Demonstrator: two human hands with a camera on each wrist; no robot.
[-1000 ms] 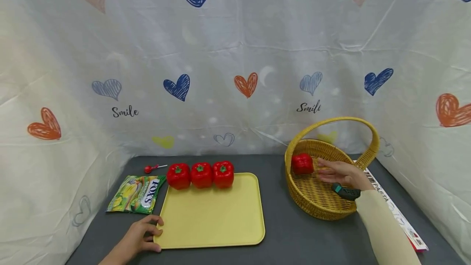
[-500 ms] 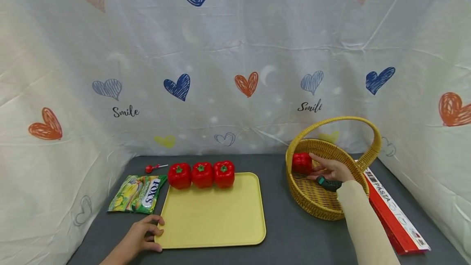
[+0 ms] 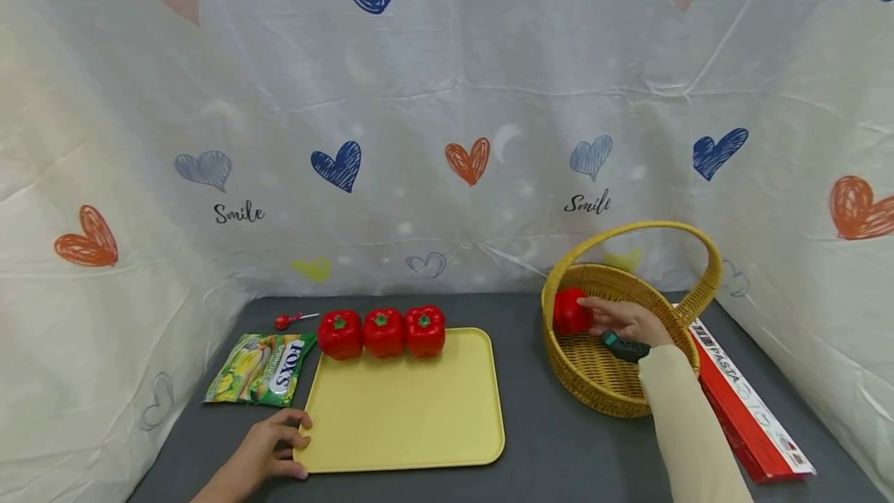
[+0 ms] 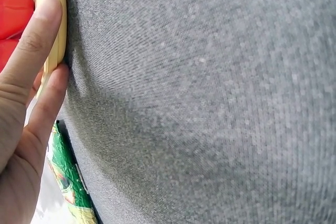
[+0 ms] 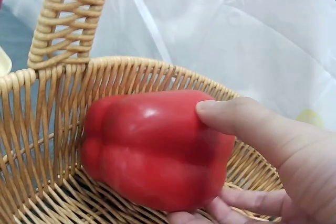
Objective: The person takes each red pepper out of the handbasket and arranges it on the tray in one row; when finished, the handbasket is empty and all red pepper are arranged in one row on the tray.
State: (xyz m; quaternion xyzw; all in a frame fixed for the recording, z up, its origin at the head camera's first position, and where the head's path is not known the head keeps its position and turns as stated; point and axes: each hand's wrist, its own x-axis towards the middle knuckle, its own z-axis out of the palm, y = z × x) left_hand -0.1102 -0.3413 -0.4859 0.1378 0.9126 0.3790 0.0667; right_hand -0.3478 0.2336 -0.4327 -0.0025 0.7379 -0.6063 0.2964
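In the basket point(image 3: 615, 407), a red bell pepper point(image 5: 157, 145) lies on its side against the wicker wall. My right hand point(image 3: 628, 322) grips it, thumb on its upper side and fingers curled beneath, as the right wrist view shows. My left hand point(image 3: 268, 445) holds the near left corner of a yellow tray point(image 3: 405, 418), thumb and fingers bent around its rim; the left wrist view shows the thumb along the tray's side wall. Three more red bell peppers, the left one point(image 3: 340, 334), the middle one point(image 3: 384, 332) and the right one point(image 3: 424, 331), stand in a row along the tray's far edge.
A green FOX'S candy bag point(image 3: 260, 369) lies left of the tray, with a small red thing with a thin pale stick point(image 3: 286, 320) behind it. To the basket's right is a red and white PASTA box point(image 3: 754, 418). A tall handle point(image 3: 649, 225) arches over the basket.
My right hand has moved left within the basket to the bell pepper and taken hold of it; the pepper has tilted slightly. My left hand stays at the tray's corner.
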